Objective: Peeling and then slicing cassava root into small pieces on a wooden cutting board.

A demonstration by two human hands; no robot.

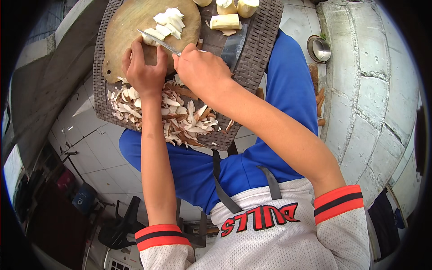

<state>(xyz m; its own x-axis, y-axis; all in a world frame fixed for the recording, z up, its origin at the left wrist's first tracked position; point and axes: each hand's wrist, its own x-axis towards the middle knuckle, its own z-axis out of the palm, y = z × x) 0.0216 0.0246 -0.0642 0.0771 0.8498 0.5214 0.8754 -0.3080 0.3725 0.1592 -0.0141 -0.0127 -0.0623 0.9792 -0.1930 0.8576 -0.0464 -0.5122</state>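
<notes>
My right hand (202,69) is closed around the handle of a knife (162,43), its blade pointing up and left over a round wooden cutting board (125,30). Under the blade, my left hand (145,65) holds a pale piece of peeled root (150,39), perhaps cassava, between thumb and fingers. Several white cut pieces (173,22) lie on the board just beyond. Brown and white peelings (189,118) are heaped on the near side of the woven table, below both hands. Peeled root chunks (225,22) rest right of the board.
A broad metal blade (233,47) lies on the woven table (261,44), right of my right hand. A metal bowl (319,49) sits on the floor at right, with unpeeled brown roots (320,101) nearer me. A stepped concrete ledge (368,84) runs along the right.
</notes>
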